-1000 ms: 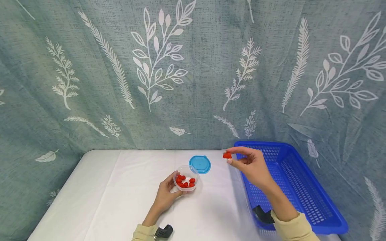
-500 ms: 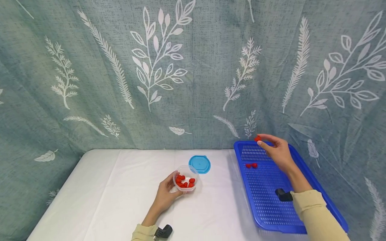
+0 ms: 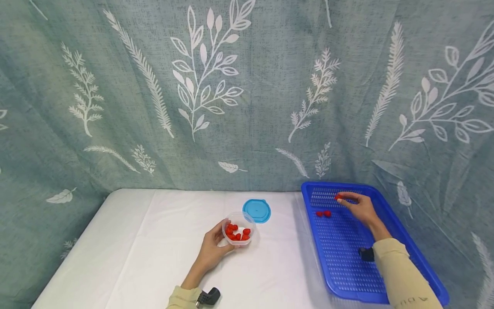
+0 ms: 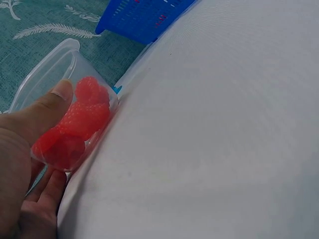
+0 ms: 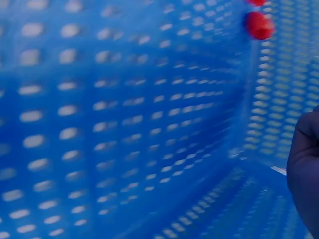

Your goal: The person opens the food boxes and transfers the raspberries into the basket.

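Observation:
In the head view my left hand (image 3: 212, 249) holds a clear plastic container (image 3: 252, 225) on the white table, thumb on the near side and fingers round the far side. Several small red berries (image 3: 232, 236) with pale specks lie in it; the left wrist view shows the berries (image 4: 84, 119) through its wall. My right hand (image 3: 360, 209) is inside the blue basket (image 3: 328, 266), near its back wall, and pinches one red berry (image 3: 338, 197) between thumb and fingertips. Two more red berries (image 3: 327, 213) lie on the basket floor to its left.
A round blue lid (image 3: 256, 210) lies flat on the white table (image 3: 154, 253), just behind the container. The perforated basket stands at the table's right side. A grey-green leaf-patterned curtain (image 3: 262, 107) hangs behind the table.
My right hand has carried the pinched berry rightward over the basket and then lowered it inside. My left hand and the container have stayed in place.

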`<state>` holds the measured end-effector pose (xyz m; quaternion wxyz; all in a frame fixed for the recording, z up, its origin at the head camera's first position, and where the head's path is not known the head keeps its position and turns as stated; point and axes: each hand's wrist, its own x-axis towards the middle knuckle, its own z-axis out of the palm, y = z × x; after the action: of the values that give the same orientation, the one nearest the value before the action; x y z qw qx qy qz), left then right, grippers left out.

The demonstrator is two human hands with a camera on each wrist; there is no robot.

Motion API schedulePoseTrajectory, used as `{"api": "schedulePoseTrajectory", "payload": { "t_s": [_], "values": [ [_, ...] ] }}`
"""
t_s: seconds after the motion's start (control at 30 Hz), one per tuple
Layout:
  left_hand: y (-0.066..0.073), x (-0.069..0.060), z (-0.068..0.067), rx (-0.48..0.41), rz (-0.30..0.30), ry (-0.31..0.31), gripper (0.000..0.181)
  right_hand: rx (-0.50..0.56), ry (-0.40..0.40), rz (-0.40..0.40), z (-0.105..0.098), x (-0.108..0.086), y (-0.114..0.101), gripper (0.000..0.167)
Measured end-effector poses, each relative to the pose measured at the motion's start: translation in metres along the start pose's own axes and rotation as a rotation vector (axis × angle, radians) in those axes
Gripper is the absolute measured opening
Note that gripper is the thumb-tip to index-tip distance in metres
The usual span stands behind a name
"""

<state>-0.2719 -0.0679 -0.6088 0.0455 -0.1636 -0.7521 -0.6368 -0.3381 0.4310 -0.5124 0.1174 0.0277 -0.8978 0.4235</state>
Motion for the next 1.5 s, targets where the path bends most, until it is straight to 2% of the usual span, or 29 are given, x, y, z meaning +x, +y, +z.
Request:
{"api": "schedulePoseTrajectory", "payload": {
  "t_s": [0.17,0.23,0.33,0.43,0.73,0.97,1.1,1.27,1.37,1.5],
  "values": [
    [0.000,0.000,-0.002,-0.031,-0.031,-0.007,0.081,-0.073,-0.081,0.103,0.006,-0.005,0.015,0.046],
    [0.001,0.000,-0.002,-0.041,-0.042,-0.013,0.081,-0.064,-0.119,0.123,0.008,-0.007,0.020,0.047],
    [0.001,0.000,-0.002,-0.036,-0.046,-0.019,0.082,-0.013,-0.156,0.113,0.012,-0.007,0.027,0.046],
    [0.001,0.001,-0.002,-0.037,-0.041,-0.018,0.082,0.021,-0.160,0.093,0.015,-0.006,0.031,0.042],
    [0.002,0.001,-0.001,-0.025,-0.067,-0.021,0.081,-0.019,-0.156,0.107,0.020,-0.010,0.038,0.033],
    [0.001,0.001,-0.001,-0.019,-0.029,-0.020,0.081,0.003,-0.159,0.081,0.020,-0.007,0.037,0.034],
    [0.001,0.002,0.000,-0.026,-0.037,-0.023,0.082,-0.054,-0.201,0.080,0.013,-0.004,0.030,0.037],
    [0.001,0.001,0.000,-0.033,-0.051,-0.017,0.082,-0.208,-0.240,0.032,-0.004,0.002,0.009,0.041],
    [0.001,0.001,-0.001,-0.030,-0.051,-0.015,0.082,-0.280,-0.219,-0.022,-0.015,0.005,-0.014,0.041],
    [0.002,0.000,-0.002,-0.028,-0.043,-0.022,0.083,-0.283,-0.158,-0.105,-0.027,0.006,-0.060,0.038]
  ]
}}
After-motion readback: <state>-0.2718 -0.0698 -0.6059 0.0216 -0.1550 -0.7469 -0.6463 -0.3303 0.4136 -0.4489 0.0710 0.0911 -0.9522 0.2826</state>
